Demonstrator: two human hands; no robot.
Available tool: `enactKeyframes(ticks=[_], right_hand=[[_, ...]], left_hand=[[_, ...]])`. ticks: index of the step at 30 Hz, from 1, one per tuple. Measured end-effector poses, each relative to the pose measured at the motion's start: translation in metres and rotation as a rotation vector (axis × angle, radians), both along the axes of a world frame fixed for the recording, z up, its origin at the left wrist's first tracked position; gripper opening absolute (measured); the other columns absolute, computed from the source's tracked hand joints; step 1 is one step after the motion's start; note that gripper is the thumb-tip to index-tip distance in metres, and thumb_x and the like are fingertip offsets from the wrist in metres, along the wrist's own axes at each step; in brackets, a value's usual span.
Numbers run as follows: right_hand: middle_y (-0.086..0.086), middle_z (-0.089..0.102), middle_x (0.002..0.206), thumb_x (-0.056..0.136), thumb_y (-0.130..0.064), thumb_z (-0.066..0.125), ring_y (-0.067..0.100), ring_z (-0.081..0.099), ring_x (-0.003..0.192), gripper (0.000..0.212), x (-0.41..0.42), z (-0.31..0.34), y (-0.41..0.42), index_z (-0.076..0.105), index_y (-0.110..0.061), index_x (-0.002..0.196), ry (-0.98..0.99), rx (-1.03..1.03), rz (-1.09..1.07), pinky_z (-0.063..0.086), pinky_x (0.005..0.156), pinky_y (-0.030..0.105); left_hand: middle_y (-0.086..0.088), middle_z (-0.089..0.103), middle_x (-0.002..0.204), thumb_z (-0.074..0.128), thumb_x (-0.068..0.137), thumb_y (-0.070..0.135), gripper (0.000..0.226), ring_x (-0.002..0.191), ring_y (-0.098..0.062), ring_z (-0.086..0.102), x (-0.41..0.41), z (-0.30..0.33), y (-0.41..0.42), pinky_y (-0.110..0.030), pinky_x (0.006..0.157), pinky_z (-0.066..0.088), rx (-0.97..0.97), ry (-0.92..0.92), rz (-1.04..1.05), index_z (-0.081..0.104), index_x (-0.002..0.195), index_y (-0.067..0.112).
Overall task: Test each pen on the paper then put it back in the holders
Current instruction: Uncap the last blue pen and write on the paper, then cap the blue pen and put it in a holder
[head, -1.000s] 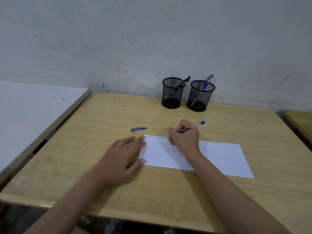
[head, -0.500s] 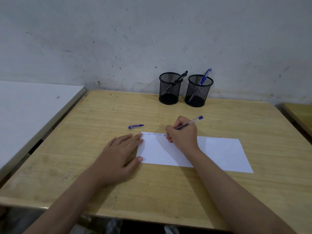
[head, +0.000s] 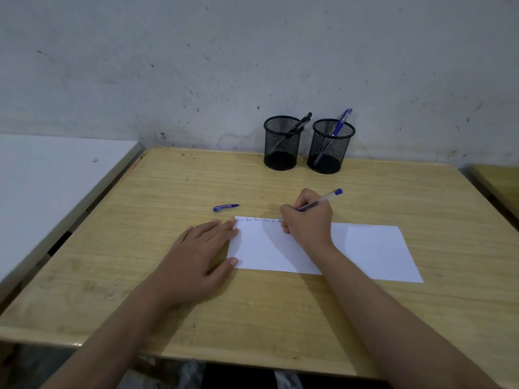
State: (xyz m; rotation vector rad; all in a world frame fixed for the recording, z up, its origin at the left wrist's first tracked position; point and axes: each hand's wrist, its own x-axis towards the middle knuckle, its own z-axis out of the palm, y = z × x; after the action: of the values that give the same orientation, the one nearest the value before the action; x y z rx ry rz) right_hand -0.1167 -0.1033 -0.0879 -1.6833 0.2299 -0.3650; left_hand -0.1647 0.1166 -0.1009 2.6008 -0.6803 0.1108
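A white sheet of paper (head: 365,248) lies on the wooden desk (head: 168,186), with a row of blue scribbles along its top left edge. My right hand (head: 307,220) grips a clear blue pen (head: 325,198), its tip on the paper's top edge. My left hand (head: 202,254) lies flat with straight fingers, pressing the paper's left edge. A blue pen cap (head: 225,207) rests on the desk just above the paper. At the back stand two black mesh holders: the left holder (head: 281,143) has a black pen (head: 302,125), the right holder (head: 331,147) a blue pen (head: 339,123).
A stained grey wall (head: 252,66) rises right behind the holders. A white table (head: 42,178) adjoins the desk on the left, and the corner of another wooden desk (head: 502,181) shows at the right.
The row of blue scribbles has grown a little to the right under the pen tip. My left hand stays flat on the paper. The camera view has shifted slightly.
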Motion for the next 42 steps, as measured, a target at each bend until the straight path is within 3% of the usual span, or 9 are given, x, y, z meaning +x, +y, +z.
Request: enactKeyframes(ticks=[4, 10, 15, 19, 23, 26, 30, 35, 42], right_hand=[[0.008, 0.041, 0.044, 0.07, 0.01, 0.056, 0.026, 0.052, 0.043, 0.038, 0.0, 0.0, 0.0, 0.034, -0.015, 0.052, -0.002, 0.005, 0.015, 0.042, 0.042, 0.026], [0.013, 0.046, 0.051, 0.072, 0.008, 0.058, 0.027, 0.056, 0.045, 0.035, -0.001, 0.001, -0.002, 0.035, -0.012, 0.055, 0.014, 0.042, -0.02, 0.046, 0.042, 0.027], [0.02, 0.057, 0.062, 0.078, -0.003, 0.07, 0.017, 0.064, 0.047, 0.029, 0.0, 0.004, -0.005, 0.045, -0.007, 0.063, 0.01, 0.183, -0.04, 0.057, 0.05, 0.033], [0.018, 0.057, 0.062, 0.083, -0.002, 0.064, 0.013, 0.061, 0.048, 0.02, -0.001, 0.008, -0.007, 0.05, -0.004, 0.068, 0.01, 0.247, -0.006, 0.058, 0.054, 0.03], [0.014, 0.068, 0.077, 0.08, -0.004, 0.069, 0.015, 0.066, 0.069, 0.011, -0.005, 0.013, -0.012, 0.059, -0.001, 0.076, 0.038, 0.281, 0.088, 0.058, 0.062, 0.027], [0.008, 0.066, 0.074, 0.076, -0.011, 0.077, 0.014, 0.061, 0.066, 0.013, -0.01, 0.019, -0.013, 0.067, -0.004, 0.081, 0.028, 0.327, 0.118, 0.051, 0.052, 0.019], [0.003, 0.061, 0.064, 0.082, -0.012, 0.07, 0.01, 0.056, 0.058, 0.005, -0.013, 0.023, -0.012, 0.07, -0.015, 0.078, -0.04, 0.362, 0.114, 0.049, 0.047, 0.021], [0.0, 0.065, 0.064, 0.089, -0.016, 0.062, 0.005, 0.058, 0.056, 0.012, -0.017, 0.027, -0.008, 0.069, -0.018, 0.08, -0.097, 0.285, 0.124, 0.05, 0.049, 0.023], [0.0, 0.065, 0.066, 0.09, -0.012, 0.06, 0.002, 0.062, 0.061, 0.01, -0.02, 0.033, -0.006, 0.065, -0.014, 0.081, -0.203, 0.159, 0.18, 0.049, 0.056, 0.019]], left_hand=[[0.023, 0.029, 0.147, 0.035, 0.083, 0.056, 0.057, 0.137, -0.006, 0.024, 0.0, 0.0, 0.001, -0.05, 0.11, 0.028, 0.003, -0.003, -0.007, 0.038, 0.135, 0.033], [0.02, 0.033, 0.146, 0.039, 0.082, 0.054, 0.057, 0.136, -0.006, 0.028, 0.0, -0.001, 0.0, -0.047, 0.11, 0.029, -0.018, -0.023, -0.011, 0.041, 0.134, 0.032], [0.004, 0.055, 0.131, 0.049, 0.076, 0.042, 0.048, 0.116, -0.018, 0.052, 0.013, 0.004, -0.002, -0.044, 0.093, 0.046, -0.079, -0.189, 0.093, 0.057, 0.119, 0.021], [0.002, 0.064, 0.116, 0.049, 0.078, 0.034, 0.041, 0.101, -0.022, 0.059, 0.034, 0.011, -0.012, -0.04, 0.084, 0.05, -0.112, -0.281, 0.221, 0.06, 0.113, 0.017], [-0.003, 0.067, 0.106, 0.061, 0.08, 0.018, 0.032, 0.092, -0.026, 0.061, 0.055, 0.01, -0.018, -0.039, 0.077, 0.05, -0.057, -0.281, 0.314, 0.065, 0.111, 0.014], [-0.002, 0.069, 0.095, 0.061, 0.081, 0.013, 0.02, 0.084, -0.025, 0.061, 0.063, 0.01, -0.02, -0.037, 0.07, 0.051, -0.056, -0.236, 0.356, 0.071, 0.099, 0.015], [-0.001, 0.069, 0.085, 0.062, 0.082, 0.011, 0.015, 0.078, -0.02, 0.063, 0.062, 0.016, -0.028, -0.035, 0.068, 0.052, -0.186, -0.243, 0.343, 0.072, 0.093, 0.014], [0.007, 0.066, 0.079, 0.069, 0.079, 0.005, 0.012, 0.076, -0.005, 0.063, 0.05, 0.036, -0.05, -0.007, 0.069, 0.046, -0.499, -0.219, 0.247, 0.072, 0.086, 0.014], [0.003, 0.069, 0.082, 0.07, 0.078, 0.003, 0.013, 0.08, -0.007, 0.064, 0.038, 0.056, -0.068, -0.017, 0.075, 0.05, -0.599, -0.193, 0.117, 0.072, 0.087, 0.012]])
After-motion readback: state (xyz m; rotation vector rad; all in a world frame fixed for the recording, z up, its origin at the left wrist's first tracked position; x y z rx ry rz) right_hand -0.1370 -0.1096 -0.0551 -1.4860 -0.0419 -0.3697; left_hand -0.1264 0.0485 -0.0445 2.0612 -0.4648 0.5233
